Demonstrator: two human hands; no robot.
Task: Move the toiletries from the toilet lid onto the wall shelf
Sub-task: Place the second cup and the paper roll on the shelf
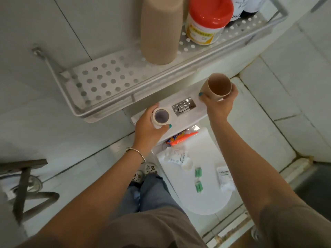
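Note:
My left hand (149, 126) grips a small white cup (161, 117) with a dark inside, held above the toilet tank. My right hand (219, 102) holds a beige cup (217, 86), mouth up, just below the perforated metal wall shelf (100, 81). On the shelf stand a tall beige cup (160, 29) upside down, a red-lidded white jar (207, 20) and dark bottles (247, 8). The white toilet lid (207, 199) carries an orange-and-yellow packet (180, 137), white sachets (176, 156), another white sachet (224, 178) and two small green items (198, 179).
The toilet tank top (202, 111) with its chrome flush button (184, 106) lies under my hands. The shelf's left half is bare. Tiled walls close in on both sides. A dark metal stand (23, 185) is at the lower left.

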